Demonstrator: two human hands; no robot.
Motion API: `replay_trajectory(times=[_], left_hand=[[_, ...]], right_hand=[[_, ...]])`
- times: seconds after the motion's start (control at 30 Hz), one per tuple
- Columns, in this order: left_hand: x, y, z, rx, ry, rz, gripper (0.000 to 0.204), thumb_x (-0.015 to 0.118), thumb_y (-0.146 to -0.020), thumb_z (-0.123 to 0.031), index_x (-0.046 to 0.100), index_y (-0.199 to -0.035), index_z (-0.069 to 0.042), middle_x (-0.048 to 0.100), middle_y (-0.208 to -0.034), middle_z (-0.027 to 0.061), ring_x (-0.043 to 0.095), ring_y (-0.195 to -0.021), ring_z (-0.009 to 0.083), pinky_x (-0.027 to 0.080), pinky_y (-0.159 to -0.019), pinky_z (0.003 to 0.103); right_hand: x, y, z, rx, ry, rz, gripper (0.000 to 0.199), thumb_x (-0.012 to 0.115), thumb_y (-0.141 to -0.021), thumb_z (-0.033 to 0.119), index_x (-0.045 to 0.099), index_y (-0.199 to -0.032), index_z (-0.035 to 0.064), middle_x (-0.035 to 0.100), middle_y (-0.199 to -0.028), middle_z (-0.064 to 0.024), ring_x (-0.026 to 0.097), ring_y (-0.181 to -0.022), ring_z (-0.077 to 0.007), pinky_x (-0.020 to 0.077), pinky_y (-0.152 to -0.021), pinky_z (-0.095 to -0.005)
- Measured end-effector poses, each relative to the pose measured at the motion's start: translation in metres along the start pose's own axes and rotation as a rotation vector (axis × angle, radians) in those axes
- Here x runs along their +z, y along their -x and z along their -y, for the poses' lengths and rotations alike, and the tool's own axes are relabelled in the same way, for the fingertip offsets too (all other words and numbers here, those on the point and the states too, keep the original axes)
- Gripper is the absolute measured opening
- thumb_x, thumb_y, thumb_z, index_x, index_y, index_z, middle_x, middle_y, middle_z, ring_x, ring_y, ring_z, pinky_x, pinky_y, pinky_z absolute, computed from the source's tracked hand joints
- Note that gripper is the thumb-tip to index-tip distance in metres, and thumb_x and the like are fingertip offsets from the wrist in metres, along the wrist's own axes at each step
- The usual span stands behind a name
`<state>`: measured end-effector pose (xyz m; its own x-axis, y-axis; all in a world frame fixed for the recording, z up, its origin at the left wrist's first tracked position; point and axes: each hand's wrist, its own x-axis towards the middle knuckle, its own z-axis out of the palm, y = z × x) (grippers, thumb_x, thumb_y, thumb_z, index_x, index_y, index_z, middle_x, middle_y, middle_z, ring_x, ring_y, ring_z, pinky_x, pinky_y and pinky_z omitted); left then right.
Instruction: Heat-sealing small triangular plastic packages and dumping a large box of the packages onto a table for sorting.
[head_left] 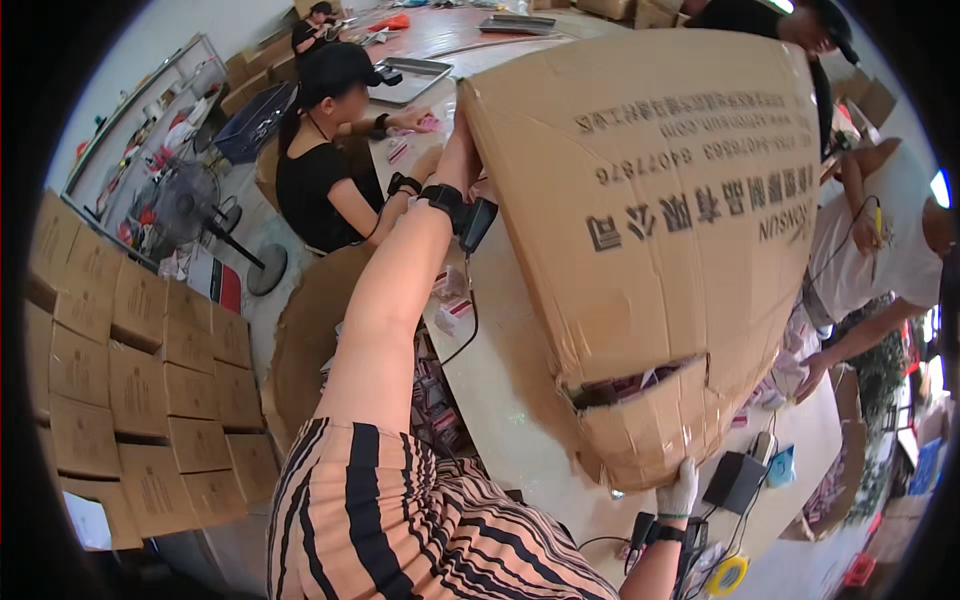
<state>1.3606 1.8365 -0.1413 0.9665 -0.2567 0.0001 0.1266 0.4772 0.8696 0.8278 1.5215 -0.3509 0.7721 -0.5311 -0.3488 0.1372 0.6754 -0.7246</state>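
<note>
A large brown cardboard box with dark printing is tilted over the table, held between my two hands. My left hand grips its far left edge, with the fingers hidden behind the cardboard. In a white glove, my right hand holds the near lower edge, thumb on the outside. Through a torn opening near that edge, small red and white packets show inside. Similar packets lie on the pale table left of the box. Black devices are strapped to both wrists.
Left, a seated co-worker handles packets; a person in white works at right. Near my right hand are a black adapter, cables and yellow tape. Stacked cartons and a fan stand left. An open carton of packets sits below the table edge.
</note>
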Motion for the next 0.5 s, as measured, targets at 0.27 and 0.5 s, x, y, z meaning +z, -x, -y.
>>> replay_trajectory(times=[0.27, 0.5], left_hand=[[0.018, 0.035, -0.026, 0.165, -0.182, 0.152, 0.068, 0.022, -0.097, -0.058, 0.028, -0.145, -0.011, 0.034, -0.147, 0.0080, 0.028, -0.137, 0.0259, 0.023, -0.111, 0.040], [0.105, 0.126, -0.037, 0.763, -0.575, 0.141, 0.048, 0.037, -0.096, -0.052, 0.052, -0.118, -0.011, 0.048, -0.113, 0.0190, 0.038, -0.119, 0.0353, 0.026, -0.106, 0.044]], right_hand=[[-0.041, -0.025, -0.008, 0.053, -0.037, -0.003, 0.057, 0.053, -0.094, 0.039, 0.036, -0.140, 0.0092, 0.041, -0.142, -0.0081, 0.039, -0.129, -0.0267, 0.0292, -0.110, -0.0441], [-0.081, -0.045, 0.000, 0.054, -0.117, -0.049, 0.066, 0.046, -0.093, 0.052, 0.033, -0.143, 0.0108, 0.036, -0.146, -0.0117, 0.036, -0.131, -0.0315, 0.0296, -0.110, -0.0475]])
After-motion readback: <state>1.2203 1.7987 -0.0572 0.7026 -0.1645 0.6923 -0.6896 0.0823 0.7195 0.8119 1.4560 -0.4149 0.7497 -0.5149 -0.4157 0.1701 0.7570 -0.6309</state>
